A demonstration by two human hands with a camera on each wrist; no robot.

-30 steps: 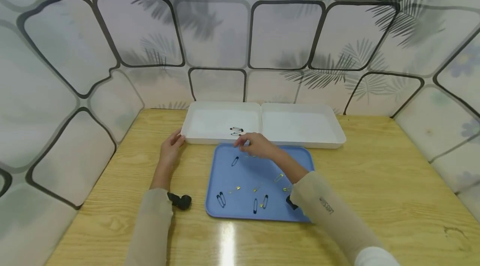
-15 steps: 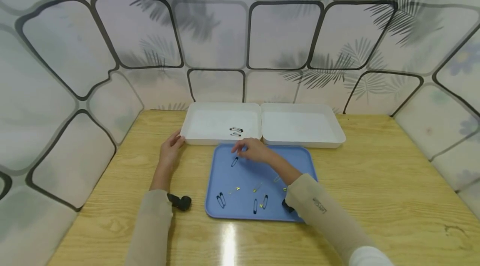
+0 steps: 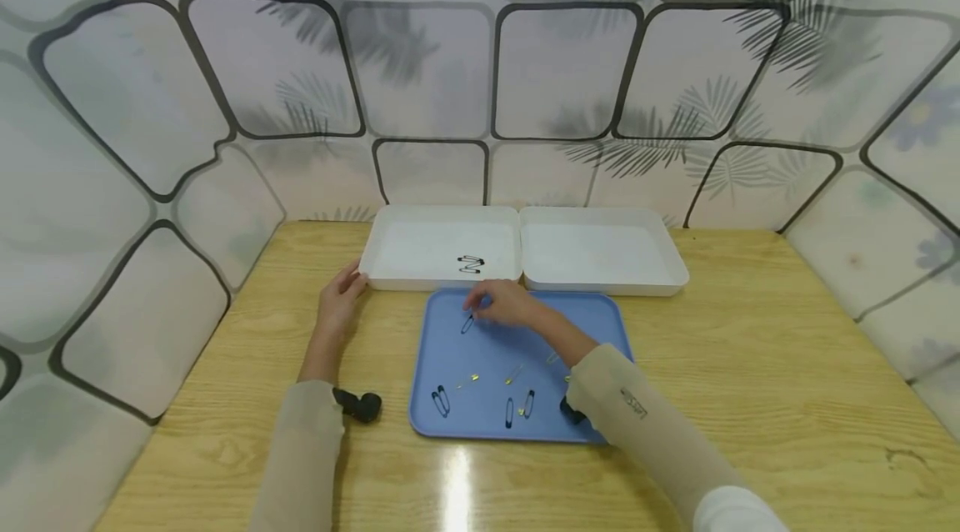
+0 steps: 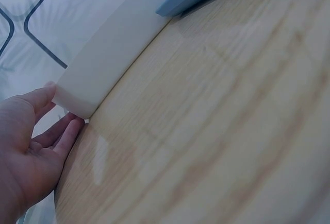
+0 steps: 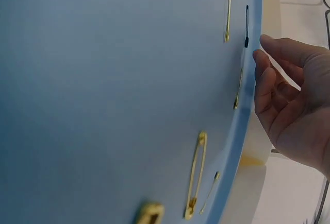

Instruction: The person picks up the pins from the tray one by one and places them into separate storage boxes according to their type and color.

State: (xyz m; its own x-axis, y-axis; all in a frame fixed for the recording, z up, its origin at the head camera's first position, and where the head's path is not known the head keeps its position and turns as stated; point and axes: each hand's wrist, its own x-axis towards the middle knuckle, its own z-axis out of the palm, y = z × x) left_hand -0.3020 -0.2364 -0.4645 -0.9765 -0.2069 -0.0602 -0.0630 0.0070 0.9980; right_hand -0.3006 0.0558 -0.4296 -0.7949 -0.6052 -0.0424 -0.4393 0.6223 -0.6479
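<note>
My left hand (image 3: 340, 303) holds the near left corner of the left white tray (image 3: 412, 244). In the left wrist view, its thumb lies at the tray's rim and the other fingertips reach the bottom corner. Over the far part of the blue tray (image 3: 450, 353) is my right hand (image 3: 504, 303), fingers bent and nothing between them. Its fingertips are right at the head of a black safety pin (image 3: 467, 325) lying on the blue tray. In the right wrist view that black pin lies just beyond the thumb and index fingertips. Several black safety pins (image 3: 471, 260) lie inside the left white tray.
Other black safety pins (image 3: 441, 401) and gold safety pins (image 3: 468, 381) are scattered over the blue tray. A second white tray (image 3: 603, 248) stands right beside the first. Both white trays sit against the patterned wall (image 3: 427, 173) at the back of the wooden table (image 3: 750, 365).
My right hand has moved back from the left white tray's front edge and lowered toward the black safety pin on the blue tray. The left hand has stayed at its corner.
</note>
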